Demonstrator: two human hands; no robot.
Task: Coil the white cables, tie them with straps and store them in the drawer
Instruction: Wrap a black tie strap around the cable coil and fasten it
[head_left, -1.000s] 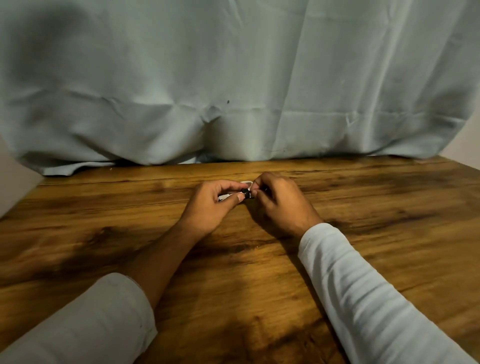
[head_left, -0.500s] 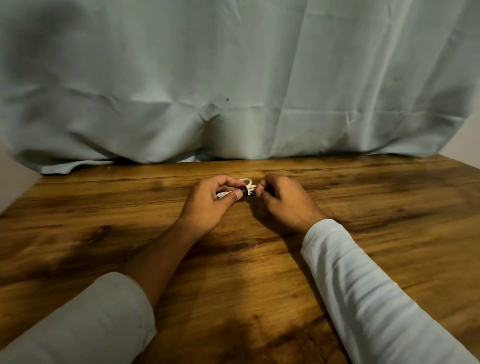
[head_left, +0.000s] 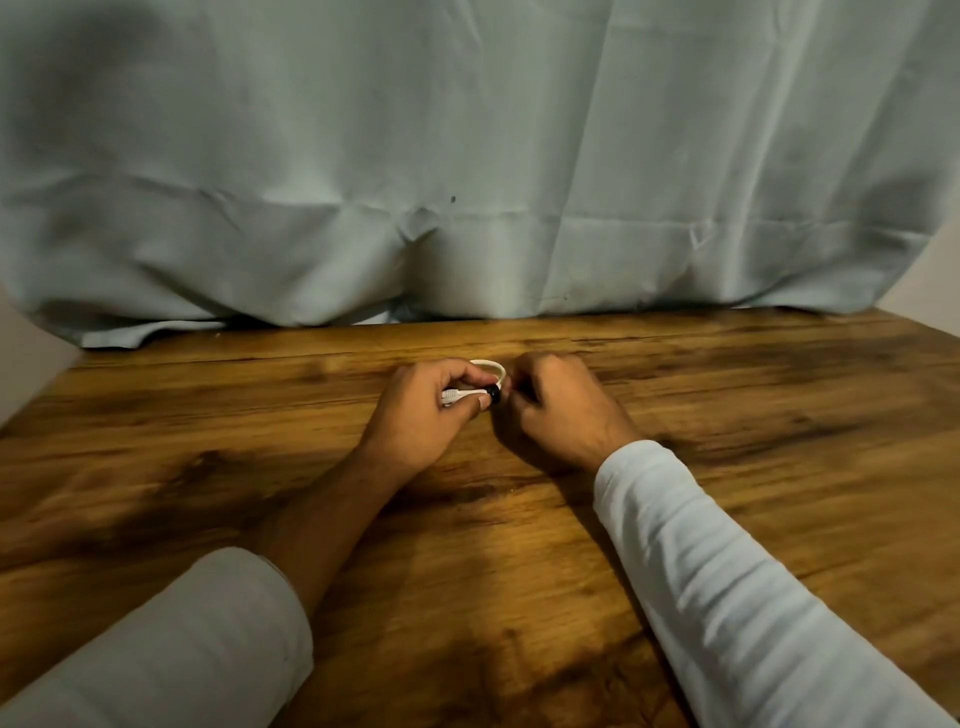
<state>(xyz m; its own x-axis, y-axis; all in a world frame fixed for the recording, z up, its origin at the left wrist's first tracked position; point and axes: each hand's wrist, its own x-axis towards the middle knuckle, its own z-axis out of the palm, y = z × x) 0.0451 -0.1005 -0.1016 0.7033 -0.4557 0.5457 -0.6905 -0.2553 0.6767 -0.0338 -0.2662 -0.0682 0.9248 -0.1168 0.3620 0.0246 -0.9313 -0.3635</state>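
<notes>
Coiled white cable (head_left: 491, 365) at mid-desk (head_left: 727, 395), long axis left–right, gripped in left hand (head_left: 421, 415) fingers. Black strap (head_left: 493, 395) at its right end, just beside right hand (head_left: 563, 415); whether those curled fingers pinch anything cannot be told.

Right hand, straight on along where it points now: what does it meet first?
The black strap on the coiled white cable, which the left hand grips. The right hand points leftward at it, curled close beside it; whether it touches the strap is unclear.
</notes>
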